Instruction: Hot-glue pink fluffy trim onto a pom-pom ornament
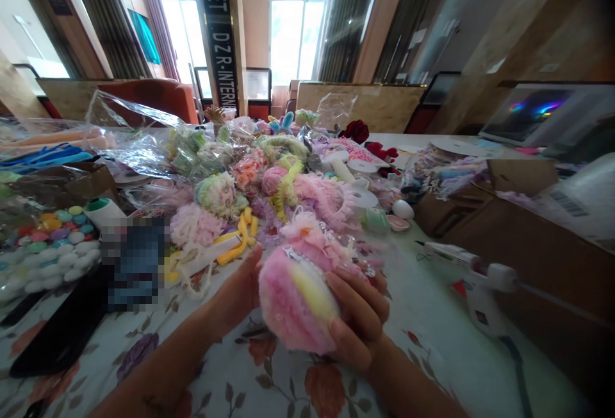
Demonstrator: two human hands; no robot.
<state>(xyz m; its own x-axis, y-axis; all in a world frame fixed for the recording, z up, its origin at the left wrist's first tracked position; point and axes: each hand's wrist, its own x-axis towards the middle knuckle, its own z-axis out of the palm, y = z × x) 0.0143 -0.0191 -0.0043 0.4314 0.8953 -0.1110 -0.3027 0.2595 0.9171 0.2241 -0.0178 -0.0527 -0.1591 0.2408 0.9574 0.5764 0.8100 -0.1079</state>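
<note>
Big windows (286, 27) along the back are basically blown out white with daylight, dark pleated curtains (348, 33) hang beside them, and wood-toned frames (390, 14) run between the panes. There's a black vertical strip (221, 33) with white lettering, a rusty orange seat (154, 100) to its left, plus a low beige marbled panel (360, 107) under the windows. Right side's way dimmer, and the table's floral cover (225, 367) fills the foreground.

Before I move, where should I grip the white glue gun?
Probably by the glue gun's handle, with the right hand from the near side: the handle slants toward you, cord trailing from its end, while the nozzle points left, away from there.
</note>
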